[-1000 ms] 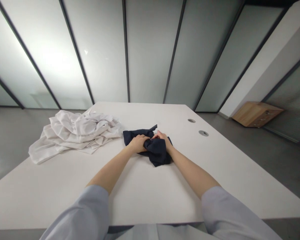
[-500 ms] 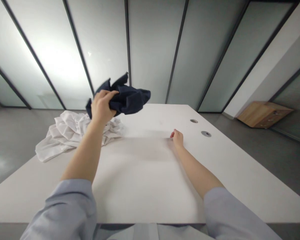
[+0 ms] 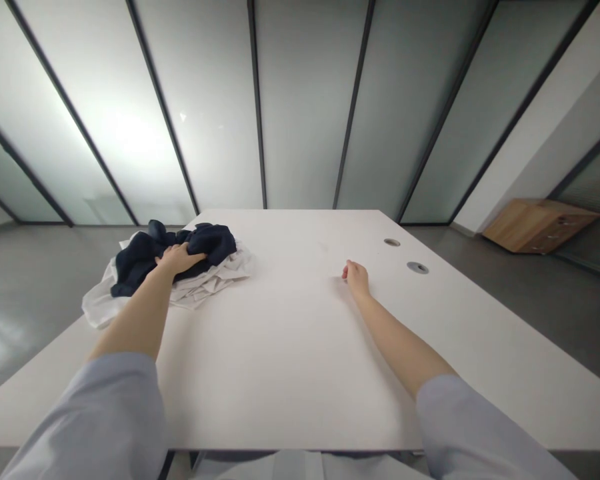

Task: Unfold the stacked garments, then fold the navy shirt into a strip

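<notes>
At the left of the table, a crumpled navy blue cloth lies heaped on top of a white cloth. My left hand rests palm down on the navy cloth, thumb and fingers spread; part of the fingertips sinks into its folds. Both cloths are bunched, so what kind of item each is cannot be made out. My right hand sits on the tabletop right of centre, its fingers curled into a loose fist, with nothing visible in it and no cloth near.
The white table carries two round cable grommets, a nearer one and a farther one, by its right edge. Frosted glass panels stand behind it. A wooden drawer cabinet is on the floor at the right.
My left hand has brought the navy cloth down and left from the air onto the white cloth, and its grip has loosened. The right hand has stayed almost still.
</notes>
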Tool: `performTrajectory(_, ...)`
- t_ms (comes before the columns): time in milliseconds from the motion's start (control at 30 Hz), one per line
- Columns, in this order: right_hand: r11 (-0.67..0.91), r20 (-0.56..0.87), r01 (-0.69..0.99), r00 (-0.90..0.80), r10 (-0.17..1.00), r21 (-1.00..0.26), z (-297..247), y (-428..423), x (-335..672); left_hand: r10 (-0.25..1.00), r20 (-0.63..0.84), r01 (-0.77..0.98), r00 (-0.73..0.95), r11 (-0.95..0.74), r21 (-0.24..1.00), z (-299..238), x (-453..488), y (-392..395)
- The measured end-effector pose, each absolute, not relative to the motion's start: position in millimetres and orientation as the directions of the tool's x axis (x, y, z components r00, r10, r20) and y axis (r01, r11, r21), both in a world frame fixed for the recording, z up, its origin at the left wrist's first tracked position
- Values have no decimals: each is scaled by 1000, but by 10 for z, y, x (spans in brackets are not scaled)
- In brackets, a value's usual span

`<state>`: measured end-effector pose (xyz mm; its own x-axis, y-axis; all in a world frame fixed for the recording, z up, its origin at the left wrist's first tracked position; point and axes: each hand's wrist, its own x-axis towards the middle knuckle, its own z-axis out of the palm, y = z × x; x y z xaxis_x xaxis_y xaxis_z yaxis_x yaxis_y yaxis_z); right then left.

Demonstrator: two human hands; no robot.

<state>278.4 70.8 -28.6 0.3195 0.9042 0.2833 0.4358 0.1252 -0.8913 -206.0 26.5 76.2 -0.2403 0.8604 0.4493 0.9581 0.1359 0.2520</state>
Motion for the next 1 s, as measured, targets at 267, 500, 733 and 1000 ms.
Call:
performTrajectory(267, 71, 210, 403, 313, 926, -912, -340, 780, 2764, 702, 647, 952, -298, 168, 256, 1148, -1529, 59)
performTrajectory(500, 74, 157, 316, 244, 957, -946, -317, 757, 2759, 697, 709, 897, 106, -375, 235, 736, -411, 121)
performTrajectory(733, 160, 306, 508, 216, 927, -846, -306, 643, 2815, 858, 497, 875, 131, -336, 349, -93, 113, 301)
performTrajectory(1000, 278, 392, 911, -146, 908, -304, -200, 443, 2685, 896, 371, 915, 243, -339, 219, -142, 27, 234)
